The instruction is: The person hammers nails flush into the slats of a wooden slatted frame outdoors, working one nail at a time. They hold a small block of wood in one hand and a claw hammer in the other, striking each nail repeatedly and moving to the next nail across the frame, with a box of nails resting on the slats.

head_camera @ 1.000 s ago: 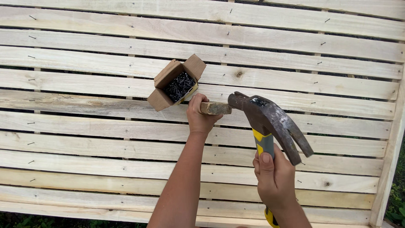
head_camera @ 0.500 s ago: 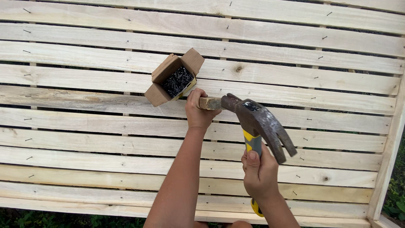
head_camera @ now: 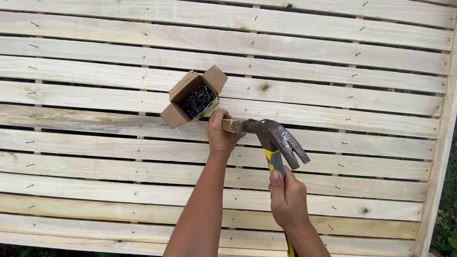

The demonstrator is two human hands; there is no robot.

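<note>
Hammer (head_camera: 276, 143), gripped in the right hand (head_camera: 287, 200), could strike the left hand (head_camera: 221, 135) clutching the wood block (head_camera: 234, 125).

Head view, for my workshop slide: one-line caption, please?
Left hand steadies small wood block; right hand sets claw hammer against it.

pale wooden slat panel (head_camera: 333, 62) — nailed boards, open cardboard box (head_camera: 193, 97) of dark nails (head_camera: 197, 101) resting on it

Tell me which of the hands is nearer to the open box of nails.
Left. The left hand holds a small wood block just right of and below the box of nails. The right hand grips the hammer handle, farther down to the right.
</note>
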